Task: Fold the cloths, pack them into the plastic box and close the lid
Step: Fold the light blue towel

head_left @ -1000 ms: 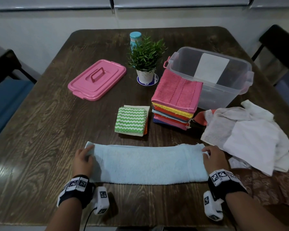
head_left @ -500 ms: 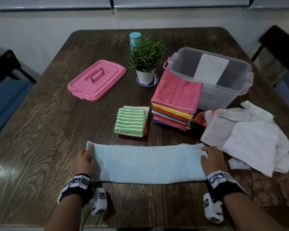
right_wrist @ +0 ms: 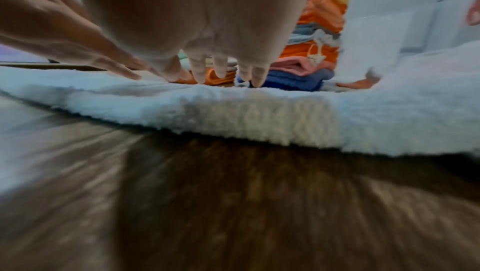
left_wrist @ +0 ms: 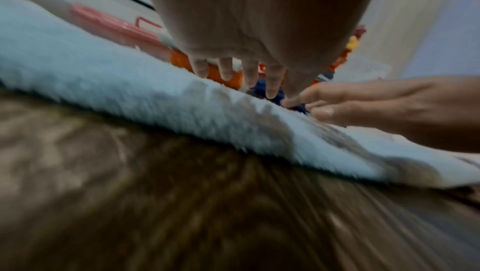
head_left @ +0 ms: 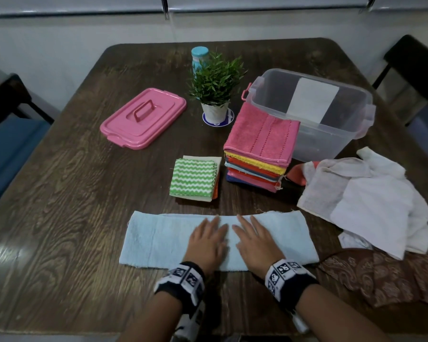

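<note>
A light blue towel [head_left: 158, 240], folded into a long strip, lies across the near part of the wooden table [head_left: 67, 193]. My left hand [head_left: 208, 239] and right hand [head_left: 253, 239] rest flat side by side on its middle, fingers straight. Both wrist views show the straight fingers [left_wrist: 271, 82] [right_wrist: 221, 68] pressing the towel [left_wrist: 130, 82] [right_wrist: 259, 115]. A stack of folded coloured cloths [head_left: 260, 149] topped by a pink one stands beside the clear plastic box [head_left: 331, 134]. A green zigzag folded cloth [head_left: 194, 177] lies left of the stack. The pink lid [head_left: 143, 117] rests at the far left.
A heap of unfolded white cloths [head_left: 371, 203] lies at the right, with a brown patterned cloth [head_left: 391, 277] nearer the table's edge. A potted plant [head_left: 215, 87] and a blue-capped bottle [head_left: 199, 55] stand at the back. Dark chairs flank the table.
Both hands have slid inward from the towel's two ends to its middle, where they now lie side by side. The towel stays flat in place.
</note>
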{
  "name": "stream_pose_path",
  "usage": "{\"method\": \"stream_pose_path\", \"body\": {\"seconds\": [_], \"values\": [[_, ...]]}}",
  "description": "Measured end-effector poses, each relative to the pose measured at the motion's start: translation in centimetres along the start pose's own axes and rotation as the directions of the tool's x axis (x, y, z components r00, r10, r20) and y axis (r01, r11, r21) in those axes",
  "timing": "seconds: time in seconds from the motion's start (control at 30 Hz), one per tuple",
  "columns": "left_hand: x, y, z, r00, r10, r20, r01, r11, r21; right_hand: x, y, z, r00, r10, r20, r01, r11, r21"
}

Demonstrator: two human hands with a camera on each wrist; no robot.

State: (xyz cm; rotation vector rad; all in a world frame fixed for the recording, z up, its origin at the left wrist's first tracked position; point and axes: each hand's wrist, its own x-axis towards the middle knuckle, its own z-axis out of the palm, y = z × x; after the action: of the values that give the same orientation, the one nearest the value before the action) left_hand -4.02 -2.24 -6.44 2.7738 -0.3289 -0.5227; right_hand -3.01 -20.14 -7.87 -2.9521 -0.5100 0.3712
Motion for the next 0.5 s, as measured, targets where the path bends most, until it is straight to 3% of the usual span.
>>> {"method": "stream_pose_path", "body": {"seconds": [0.1,0.23,0.4,0.5], "values": [[-0.3,0.2,2.4,0.993,0.003,0.116,-0.011,0.998,0.067,-0.8,0.4,2.6,0.992,0.029,0.126,-0.019,0.996,-0.083],[-1.3,-2.0,3.0,0.991,-0.091,0.094,0.082,0.992,0.092,-2.0,3.2,3.3,0.988,0.058,0.144,-0.036,0.988,-0.148],[-2.6,-6.7,1.4,0.967,-0.245,0.075,0.241,0.969,0.053,-2.9,5.6,2.6,0.965,0.178,0.192,-0.165,0.983,-0.085],[-3.8,-9.3,0.3,0.936,-0.343,0.075,0.341,0.939,0.031,-3.0,6.1,2.5,0.967,0.207,0.147,-0.202,0.978,-0.050]]}}
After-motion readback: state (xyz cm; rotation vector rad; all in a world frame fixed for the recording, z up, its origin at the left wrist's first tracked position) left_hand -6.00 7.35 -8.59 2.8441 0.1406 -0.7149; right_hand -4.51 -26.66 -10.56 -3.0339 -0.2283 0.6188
